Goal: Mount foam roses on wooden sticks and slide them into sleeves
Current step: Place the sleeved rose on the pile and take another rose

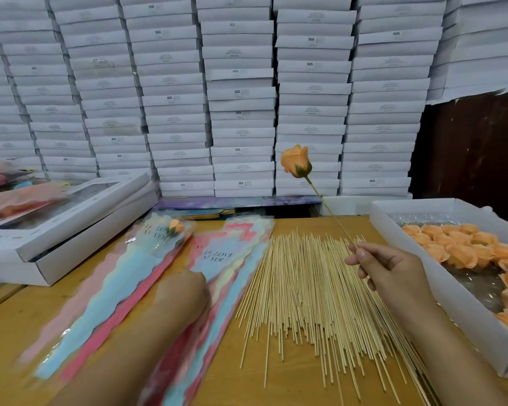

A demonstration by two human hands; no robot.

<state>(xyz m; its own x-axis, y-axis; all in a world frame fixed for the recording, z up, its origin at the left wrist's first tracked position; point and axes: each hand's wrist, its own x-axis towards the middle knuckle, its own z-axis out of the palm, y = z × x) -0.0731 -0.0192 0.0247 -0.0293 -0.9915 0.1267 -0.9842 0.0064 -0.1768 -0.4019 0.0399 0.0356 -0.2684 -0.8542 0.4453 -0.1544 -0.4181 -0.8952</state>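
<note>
**Foam, Wood, Film and Card**

Matt orange foam on the mounted rose [296, 161], petals soft and faintly creased; same dull foam on the loose roses [464, 250] in the tray. Pale bare wood on the sticks [308, 288], thin, smooth, unvarnished. Glossy clear plastic film on the sleeves [217, 276], printed pink and blue, catching the light. Smooth white card on the tray [440, 291] and stacked boxes [241, 92], matt. Yellow-brown wood tabletop [291, 385], slight sheen.

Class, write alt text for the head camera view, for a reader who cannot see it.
A person's right hand pinches a thin stick topped with an orange rose, raised above a pile of sticks. The left hand rests on patterned sleeves; a box of roses sits at right.
</note>
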